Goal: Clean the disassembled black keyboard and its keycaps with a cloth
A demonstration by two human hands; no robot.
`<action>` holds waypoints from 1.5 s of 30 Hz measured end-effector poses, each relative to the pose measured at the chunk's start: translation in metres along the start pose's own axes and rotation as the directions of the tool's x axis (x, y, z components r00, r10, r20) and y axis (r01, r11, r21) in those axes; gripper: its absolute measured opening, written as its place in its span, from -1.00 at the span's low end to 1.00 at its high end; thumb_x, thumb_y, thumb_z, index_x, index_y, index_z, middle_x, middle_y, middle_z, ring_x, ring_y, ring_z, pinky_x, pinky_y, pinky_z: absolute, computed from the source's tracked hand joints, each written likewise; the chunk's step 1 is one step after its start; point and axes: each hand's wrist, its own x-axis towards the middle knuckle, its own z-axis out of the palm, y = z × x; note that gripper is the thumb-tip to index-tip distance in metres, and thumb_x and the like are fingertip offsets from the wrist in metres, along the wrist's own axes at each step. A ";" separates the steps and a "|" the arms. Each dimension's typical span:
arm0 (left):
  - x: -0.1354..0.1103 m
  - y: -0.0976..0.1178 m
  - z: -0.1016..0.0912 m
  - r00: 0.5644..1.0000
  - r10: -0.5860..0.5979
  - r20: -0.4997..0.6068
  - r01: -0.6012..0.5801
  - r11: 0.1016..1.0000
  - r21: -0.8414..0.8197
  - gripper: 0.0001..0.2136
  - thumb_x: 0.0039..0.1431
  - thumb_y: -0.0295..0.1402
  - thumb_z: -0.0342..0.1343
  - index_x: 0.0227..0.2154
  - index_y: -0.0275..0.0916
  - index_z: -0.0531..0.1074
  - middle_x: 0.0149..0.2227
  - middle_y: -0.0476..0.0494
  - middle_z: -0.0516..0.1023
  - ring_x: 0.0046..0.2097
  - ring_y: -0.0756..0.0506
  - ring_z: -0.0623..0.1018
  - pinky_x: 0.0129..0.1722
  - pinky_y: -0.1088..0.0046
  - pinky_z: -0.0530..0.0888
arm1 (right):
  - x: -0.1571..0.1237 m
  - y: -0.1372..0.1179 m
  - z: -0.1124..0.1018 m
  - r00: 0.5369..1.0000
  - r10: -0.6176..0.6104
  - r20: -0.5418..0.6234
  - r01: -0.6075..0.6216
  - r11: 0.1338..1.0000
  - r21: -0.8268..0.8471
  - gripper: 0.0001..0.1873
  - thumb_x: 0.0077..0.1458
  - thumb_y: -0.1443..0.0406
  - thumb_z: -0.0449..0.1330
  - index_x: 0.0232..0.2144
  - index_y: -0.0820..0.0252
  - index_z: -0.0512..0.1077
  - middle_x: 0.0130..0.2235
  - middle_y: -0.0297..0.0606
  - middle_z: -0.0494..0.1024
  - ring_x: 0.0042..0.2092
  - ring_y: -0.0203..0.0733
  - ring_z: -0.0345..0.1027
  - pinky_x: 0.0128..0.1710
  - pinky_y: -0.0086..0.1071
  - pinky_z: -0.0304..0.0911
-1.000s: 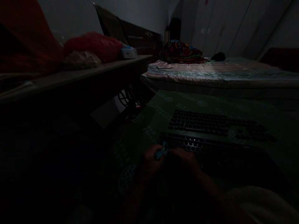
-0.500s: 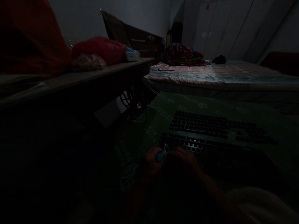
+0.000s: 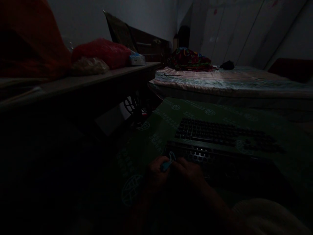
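Note:
The room is very dark. My left hand [image 3: 156, 173] is closed round a small light-blue tool [image 3: 167, 163] with a loop at its tip. My right hand [image 3: 189, 169] is closed beside it, fingertips at the tool's tip; what it pinches is hidden in the dark. Both hands rest at the near left corner of a perforated keyboard frame [image 3: 207, 156] lying on a green printed mat [image 3: 156, 130]. A dark keyboard [image 3: 220, 132] with its keys in place lies just beyond the frame.
A bed [image 3: 232, 81] with a striped sheet and a colourful bundle [image 3: 189, 60] stands behind the mat. On the left, a long wooden bench [image 3: 97, 80] carries a red bag [image 3: 102, 52] and a small white box [image 3: 137, 59]. Pale cloth [image 3: 266, 215] covers my lap.
The view shifted slightly as my head moved. My hands stay together at the frame's corner, with the blue tool tilted a little lower than before.

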 end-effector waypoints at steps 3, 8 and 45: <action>0.001 0.001 0.000 1.000 0.004 -0.011 -0.004 1.000 -0.016 -0.85 -0.09 -0.48 0.07 -0.41 -0.20 0.46 -0.39 -0.05 0.55 -0.33 -0.05 0.54 -0.30 0.51 0.46 | 0.001 -0.001 -0.003 1.000 -0.027 -0.002 0.027 0.999 -0.026 -0.75 0.09 0.35 0.05 -0.18 0.20 0.43 -0.34 -0.19 0.51 -0.49 -0.31 0.34 -0.57 -0.50 0.09; -0.002 0.002 0.002 1.000 -0.011 -0.006 0.011 0.998 -0.067 -0.83 -0.09 -0.45 0.09 -0.37 -0.19 0.46 -0.34 -0.06 0.56 -0.28 -0.05 0.54 -0.27 0.50 0.47 | 0.000 -0.002 -0.004 0.999 -0.052 -0.012 0.052 0.998 -0.045 -0.77 0.08 0.35 0.05 -0.21 0.23 0.43 -0.36 -0.15 0.50 -0.50 -0.28 0.32 -0.58 -0.47 0.08; 0.002 0.007 0.005 1.000 0.023 0.009 -0.023 1.000 -0.021 -0.87 -0.08 -0.47 0.10 -0.41 -0.23 0.47 -0.40 -0.05 0.57 -0.35 -0.04 0.54 -0.31 0.50 0.47 | -0.001 0.001 -0.009 0.999 0.014 -0.046 -0.016 0.999 -0.050 -0.80 0.08 0.37 0.05 -0.26 0.20 0.44 -0.36 -0.24 0.52 -0.55 -0.39 0.29 -0.61 -0.50 -0.01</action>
